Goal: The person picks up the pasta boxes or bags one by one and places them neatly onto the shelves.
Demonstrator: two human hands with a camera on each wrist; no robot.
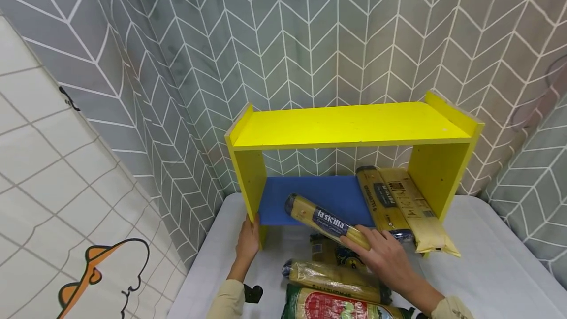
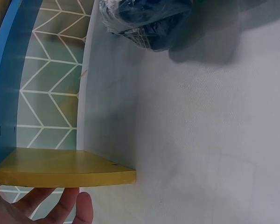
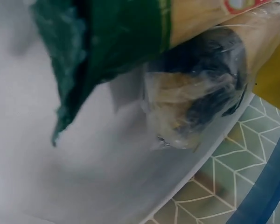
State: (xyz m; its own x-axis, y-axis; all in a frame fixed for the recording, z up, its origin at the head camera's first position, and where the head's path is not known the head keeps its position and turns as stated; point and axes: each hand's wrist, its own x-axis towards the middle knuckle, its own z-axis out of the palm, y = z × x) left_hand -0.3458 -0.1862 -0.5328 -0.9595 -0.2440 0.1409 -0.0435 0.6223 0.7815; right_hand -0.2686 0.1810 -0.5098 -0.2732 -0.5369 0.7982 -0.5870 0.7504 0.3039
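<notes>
In the head view my right hand (image 1: 383, 257) grips the near end of a pack of spaghetti (image 1: 325, 220) with a dark blue "la Sicilia" label. The pack slants, its far end over the blue lower board (image 1: 310, 188) of a yellow shelf unit (image 1: 354, 124). My left hand (image 1: 248, 240) holds the front edge of the unit's left side panel (image 1: 250, 181). In the left wrist view the left hand's fingers (image 2: 60, 205) lie along the panel's outer face (image 2: 70, 179). The right hand is out of sight in its wrist view.
Two pasta packs, one dark-labelled (image 1: 383, 201) and one paler (image 1: 418, 206), lie side by side at the board's right end. In front of the unit, on the white-covered table (image 1: 469, 260), lie a clear-wrapped spaghetti pack (image 1: 332, 277), a green-and-red pack (image 1: 336, 304) and another pack (image 1: 325, 250).
</notes>
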